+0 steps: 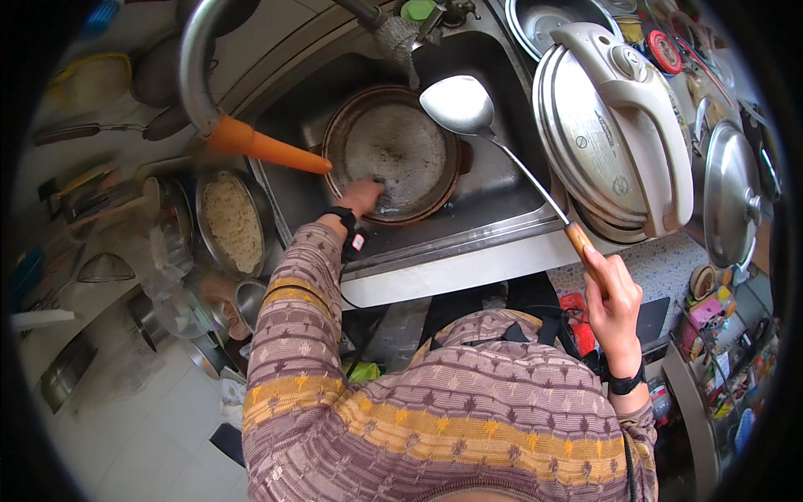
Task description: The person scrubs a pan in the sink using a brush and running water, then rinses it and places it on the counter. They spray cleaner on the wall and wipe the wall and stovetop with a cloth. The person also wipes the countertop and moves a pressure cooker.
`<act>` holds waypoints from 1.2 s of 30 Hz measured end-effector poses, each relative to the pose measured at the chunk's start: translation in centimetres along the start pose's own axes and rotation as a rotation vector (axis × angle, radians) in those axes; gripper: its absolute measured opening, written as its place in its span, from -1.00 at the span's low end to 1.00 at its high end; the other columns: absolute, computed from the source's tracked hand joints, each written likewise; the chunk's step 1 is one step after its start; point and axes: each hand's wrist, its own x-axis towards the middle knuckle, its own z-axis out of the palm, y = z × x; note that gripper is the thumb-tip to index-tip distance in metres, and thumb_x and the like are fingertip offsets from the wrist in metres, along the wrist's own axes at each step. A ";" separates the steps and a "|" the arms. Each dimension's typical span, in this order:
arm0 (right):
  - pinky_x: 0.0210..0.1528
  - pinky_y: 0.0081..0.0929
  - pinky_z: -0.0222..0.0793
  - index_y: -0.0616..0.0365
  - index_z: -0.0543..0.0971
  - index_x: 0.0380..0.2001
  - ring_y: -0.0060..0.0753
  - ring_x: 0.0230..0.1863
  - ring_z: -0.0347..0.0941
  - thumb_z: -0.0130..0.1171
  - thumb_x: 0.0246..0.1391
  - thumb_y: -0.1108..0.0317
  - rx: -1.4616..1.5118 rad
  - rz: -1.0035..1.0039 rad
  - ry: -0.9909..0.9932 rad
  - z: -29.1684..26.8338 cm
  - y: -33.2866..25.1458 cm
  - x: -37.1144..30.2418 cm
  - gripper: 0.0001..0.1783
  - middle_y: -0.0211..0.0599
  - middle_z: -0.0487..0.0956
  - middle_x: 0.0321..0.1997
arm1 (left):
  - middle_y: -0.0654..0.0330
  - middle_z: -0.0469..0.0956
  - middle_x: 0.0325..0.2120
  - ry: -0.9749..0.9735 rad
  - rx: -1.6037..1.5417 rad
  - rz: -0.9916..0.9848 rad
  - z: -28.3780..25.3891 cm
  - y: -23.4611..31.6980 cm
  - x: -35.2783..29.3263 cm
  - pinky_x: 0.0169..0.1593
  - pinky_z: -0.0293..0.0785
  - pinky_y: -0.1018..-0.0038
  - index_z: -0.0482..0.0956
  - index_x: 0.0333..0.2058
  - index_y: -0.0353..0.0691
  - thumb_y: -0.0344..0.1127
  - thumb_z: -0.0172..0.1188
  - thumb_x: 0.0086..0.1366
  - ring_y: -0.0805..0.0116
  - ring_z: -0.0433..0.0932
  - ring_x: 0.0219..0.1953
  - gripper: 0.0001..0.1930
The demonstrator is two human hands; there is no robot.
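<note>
My right hand [613, 309] is closed around the wooden handle of a metal wok spatula [523, 170], held up at the right side of the sink. Its broad shiny blade points up and left, over the sink's far right part. My left hand [361, 197] reaches down to a round, worn pan [397, 138] with a brownish rim that lies in the sink. The fingers are curled at the pan's near left inside. A small dark bit shows by the fingertips, but what they hold, if anything, is hidden.
The pan sits in a steel sink [489, 213] under a faucet [400, 38]. An orange-tipped curved pipe [272, 151] crosses the left side. A white-handled pressure cooker [598, 134] stands close on the right, a steel lid [730, 201] beyond it. An oval pan of pale food [234, 222] is at left.
</note>
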 end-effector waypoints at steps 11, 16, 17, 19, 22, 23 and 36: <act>-0.57 -0.51 0.24 0.16 0.50 -0.11 -0.32 -0.63 0.32 0.07 -0.12 0.70 -0.053 -0.073 0.042 -1.2 -0.1 -1.6 -0.57 -0.19 0.37 -0.53 | 0.03 0.35 0.00 0.441 -2.054 -0.079 -4.6 -1.1 -6.0 0.04 0.38 0.10 0.17 0.13 -0.23 -0.67 -0.21 0.21 0.10 0.41 0.00 -0.52; -0.52 -0.45 0.30 0.15 0.50 -0.11 -0.23 -0.59 0.37 0.05 -0.11 0.69 -0.065 -0.105 0.081 -1.7 -0.3 -2.3 -0.57 -0.16 0.40 -0.52 | 0.09 0.38 -0.01 0.483 -2.226 0.159 -5.2 0.5 -8.6 0.07 0.36 0.12 0.24 0.07 -0.23 -0.64 -0.16 0.23 0.14 0.40 0.01 -0.58; -0.51 -0.43 0.30 0.14 0.50 -0.11 -0.21 -0.58 0.38 0.05 -0.12 0.69 -0.081 -0.107 0.086 -1.7 -0.3 -2.4 -0.57 -0.16 0.40 -0.52 | 0.03 0.37 -0.02 0.508 -2.238 0.126 -5.4 0.9 -8.6 0.05 0.38 0.05 0.24 0.05 -0.22 -0.68 -0.21 0.19 0.08 0.42 -0.01 -0.56; -0.50 -0.39 0.31 0.13 0.49 -0.11 -0.17 -0.56 0.40 0.05 -0.12 0.69 -0.110 -0.100 0.097 -1.9 -0.3 -2.7 -0.57 -0.16 0.41 -0.51 | 0.02 0.38 -0.04 0.449 -2.136 0.018 -5.7 2.4 -8.1 0.03 0.40 0.05 0.24 0.04 -0.25 -0.67 -0.21 0.17 0.07 0.42 -0.02 -0.57; -0.50 -0.30 0.33 0.05 0.49 -0.11 -0.11 -0.53 0.42 0.07 -0.08 0.60 -0.126 -0.058 0.080 -2.1 -0.2 -3.1 -0.60 -0.20 0.40 -0.49 | -0.02 0.42 -0.15 0.381 -2.078 -0.219 -6.4 7.0 -6.6 -0.08 0.49 0.10 0.26 -0.01 -0.29 -0.63 -0.16 0.15 0.03 0.47 -0.12 -0.61; -0.50 -0.29 0.33 0.05 0.49 -0.11 -0.11 -0.53 0.41 0.07 -0.07 0.59 -0.118 -0.056 0.076 -2.2 -0.1 -3.2 -0.61 -0.20 0.40 -0.49 | -0.02 0.42 -0.16 0.339 -2.100 -0.235 -7.0 8.9 -5.9 -0.12 0.52 0.11 0.27 -0.02 -0.28 -0.62 -0.15 0.16 0.04 0.48 -0.15 -0.62; -0.46 -0.39 0.33 0.14 0.50 -0.13 -0.13 -0.52 0.41 0.06 -0.09 0.64 -0.089 -0.027 0.011 -0.6 0.3 -2.5 -0.61 -0.14 0.42 -0.49 | 0.10 0.48 -0.16 0.686 -1.518 -0.548 -1.9 -0.8 -1.9 -0.30 0.48 0.36 0.34 0.08 -0.15 -0.44 0.04 0.07 0.18 0.51 -0.31 -0.48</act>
